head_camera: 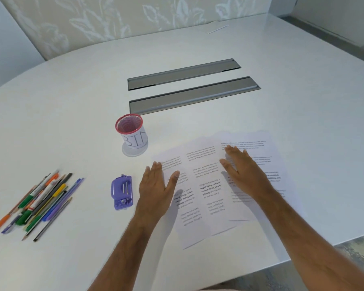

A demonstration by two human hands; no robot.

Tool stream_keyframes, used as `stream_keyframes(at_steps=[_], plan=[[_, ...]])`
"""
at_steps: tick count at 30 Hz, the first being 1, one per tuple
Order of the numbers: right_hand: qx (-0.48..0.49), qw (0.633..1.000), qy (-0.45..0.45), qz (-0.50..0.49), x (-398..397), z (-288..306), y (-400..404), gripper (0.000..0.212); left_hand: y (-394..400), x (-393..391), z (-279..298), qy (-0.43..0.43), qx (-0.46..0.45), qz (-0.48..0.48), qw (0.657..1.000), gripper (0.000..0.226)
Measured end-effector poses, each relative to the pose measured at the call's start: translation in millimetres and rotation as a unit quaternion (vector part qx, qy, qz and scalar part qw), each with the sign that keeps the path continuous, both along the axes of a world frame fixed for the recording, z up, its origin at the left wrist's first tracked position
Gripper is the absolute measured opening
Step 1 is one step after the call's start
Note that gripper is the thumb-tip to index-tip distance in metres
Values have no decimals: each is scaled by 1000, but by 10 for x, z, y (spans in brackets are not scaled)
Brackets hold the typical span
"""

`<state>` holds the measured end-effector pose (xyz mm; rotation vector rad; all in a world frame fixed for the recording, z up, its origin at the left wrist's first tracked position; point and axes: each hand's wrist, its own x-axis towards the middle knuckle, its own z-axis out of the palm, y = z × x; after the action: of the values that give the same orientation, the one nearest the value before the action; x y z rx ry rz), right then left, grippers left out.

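Note:
Several printed paper sheets lie fanned out and overlapping on the white table. My left hand lies flat with straight fingers on the left edge of the leftmost sheet. My right hand rests flat, fingers spread, on the sheets to the right. Neither hand holds anything.
A purple stapler lies just left of my left hand. A red mesh cup labelled BIN stands behind it. A pile of several pens and pencils lies at the far left. Two grey cable slots sit mid-table. The table's edge runs at the lower right.

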<state>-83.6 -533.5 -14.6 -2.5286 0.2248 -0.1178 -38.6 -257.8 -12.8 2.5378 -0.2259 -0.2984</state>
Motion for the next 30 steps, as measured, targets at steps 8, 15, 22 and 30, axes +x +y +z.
stream_keyframes(at_steps=[8, 15, 22, 30], plan=[[-19, 982, -42, -183, -58, -38, -750, 37, -30, -55, -23, -7, -27, 103, 994, 78], [14, 961, 25, -274, -60, -10, -1097, 47, -28, 13, 128, 48, -153, 180, 970, 70], [52, 969, 28, -239, -14, 14, -933, 50, -66, 66, 207, 105, -218, 209, 947, 76], [51, 982, 20, -182, 68, 0, -549, 50, -222, 57, 236, 101, -231, 175, 952, 74]])
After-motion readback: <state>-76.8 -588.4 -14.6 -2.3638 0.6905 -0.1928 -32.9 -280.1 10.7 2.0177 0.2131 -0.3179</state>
